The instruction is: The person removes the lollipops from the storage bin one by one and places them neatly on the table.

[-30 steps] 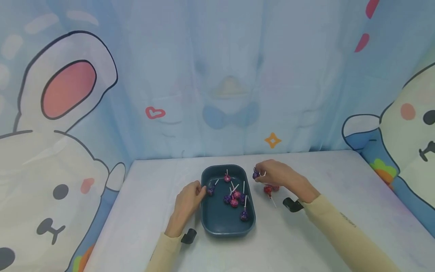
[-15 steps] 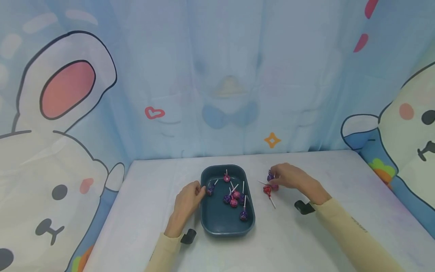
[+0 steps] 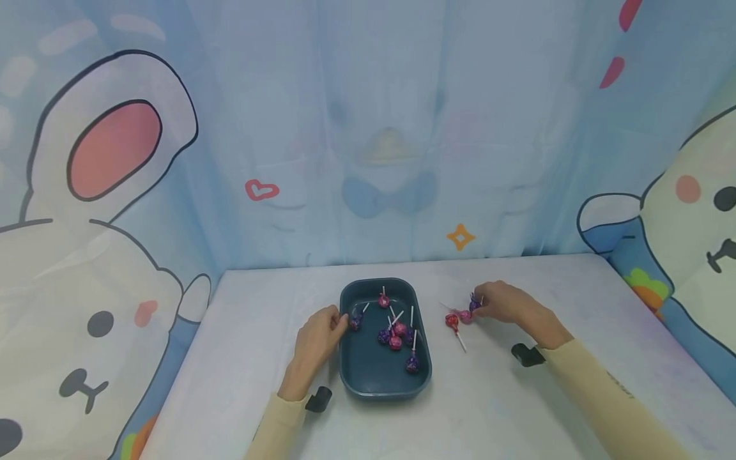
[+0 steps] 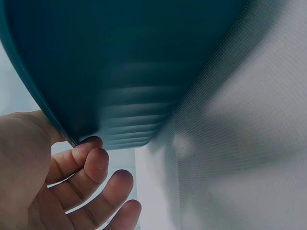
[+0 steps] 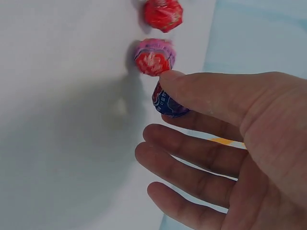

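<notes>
My left hand [image 3: 317,340] pinches the left rim of a dark teal tray [image 3: 368,381] between thumb and forefinger; the left wrist view shows the tray's ribbed outer wall [image 4: 139,120] beside the fingers. Several purple and pink wrapped lollipops lie in the tray, among them a purple one [image 3: 412,363] at the right. To the right of the tray, my right hand [image 3: 510,306] pinches a purple lollipop [image 5: 168,103] between thumb and forefinger, the other fingers spread loosely. Close against it is a pink lollipop [image 5: 154,58], with a red lollipop [image 3: 452,321] beside that on the table.
A white cloth covers the table [image 3: 471,396]. Behind it hangs a light blue curtain [image 3: 391,230] printed with cartoon animals. A dark wrist camera [image 3: 528,354] sits at the right sleeve, another [image 3: 319,399] at the left.
My right hand has moved right and slightly toward me with the purple lollipop, from beside the tray to the far side of the pink one. The left hand and tray have stayed put.
</notes>
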The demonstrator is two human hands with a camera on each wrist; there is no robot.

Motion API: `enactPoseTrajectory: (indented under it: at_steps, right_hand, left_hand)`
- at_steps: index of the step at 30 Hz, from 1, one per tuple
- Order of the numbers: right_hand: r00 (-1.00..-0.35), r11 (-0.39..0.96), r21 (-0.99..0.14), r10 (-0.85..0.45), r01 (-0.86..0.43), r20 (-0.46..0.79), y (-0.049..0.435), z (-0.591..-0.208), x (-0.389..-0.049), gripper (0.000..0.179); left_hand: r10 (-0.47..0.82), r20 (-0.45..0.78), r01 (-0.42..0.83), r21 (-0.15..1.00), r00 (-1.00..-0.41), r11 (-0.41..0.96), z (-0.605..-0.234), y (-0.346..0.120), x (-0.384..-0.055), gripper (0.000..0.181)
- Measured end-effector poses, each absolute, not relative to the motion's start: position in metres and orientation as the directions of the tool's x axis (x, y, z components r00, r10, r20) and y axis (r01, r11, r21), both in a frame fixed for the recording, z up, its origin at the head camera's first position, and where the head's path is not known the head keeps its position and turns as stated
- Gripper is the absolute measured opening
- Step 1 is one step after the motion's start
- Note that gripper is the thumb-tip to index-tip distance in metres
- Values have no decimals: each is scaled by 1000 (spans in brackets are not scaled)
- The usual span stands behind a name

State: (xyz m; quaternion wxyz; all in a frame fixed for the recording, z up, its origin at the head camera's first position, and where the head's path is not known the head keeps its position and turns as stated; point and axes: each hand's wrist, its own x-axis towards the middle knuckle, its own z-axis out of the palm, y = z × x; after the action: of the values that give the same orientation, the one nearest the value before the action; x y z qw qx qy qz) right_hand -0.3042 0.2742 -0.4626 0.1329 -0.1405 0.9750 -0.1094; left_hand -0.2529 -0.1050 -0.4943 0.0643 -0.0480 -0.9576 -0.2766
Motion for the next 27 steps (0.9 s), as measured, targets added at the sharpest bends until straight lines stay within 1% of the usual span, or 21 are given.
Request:
enactPoseTrajectory:
  at_steps: [12,19,22,27]
  right_hand:
    - [-915,951,-235,-268,-201,-302,278,-470,-301,26]
    - [-917,954,-228,-258,-192,-305,280,-475,-303,25]
    - [-920,958,-211,-252,-194,-301,281,-474,-304,29]
    - [-926,961,-220,-228,-165,-302,279,-470,-305,46]
  left_hand:
    - [58,141,124,525,-988,842,-493,-105,-253,26]
    - [63,149,134,527,-987,839,-494,-105,-252,27]
    - [65,147,134,525,-987,841,-494,-105,-252,27]
    - [58,141,124,527,-988,840,-493,-105,-253,27]
